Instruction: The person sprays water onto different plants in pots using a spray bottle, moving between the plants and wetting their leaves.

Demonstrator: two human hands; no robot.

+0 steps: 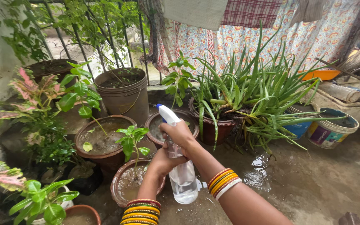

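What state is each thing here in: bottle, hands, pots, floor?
Spray bottle: upright, clear, held in both hands, nozzle aimed left at the pots.
Right hand: closed round the bottle's neck at the trigger.
Left hand: gripping the bottle's body.
Clay pot with seedling: soil waterlogged.
Brown pot: wet soil, one fallen leaf.
Aloe plant: green, leaves sprawling.
Floor: wet, puddled.

The clear plastic spray bottle (183, 177) had a white-and-blue nozzle. The round clay pots (103, 146) were reddish-brown, the stacked bangles (224, 183) orange, yellow and white, and the hanging floral cloth (267, 39) pink-patterned.
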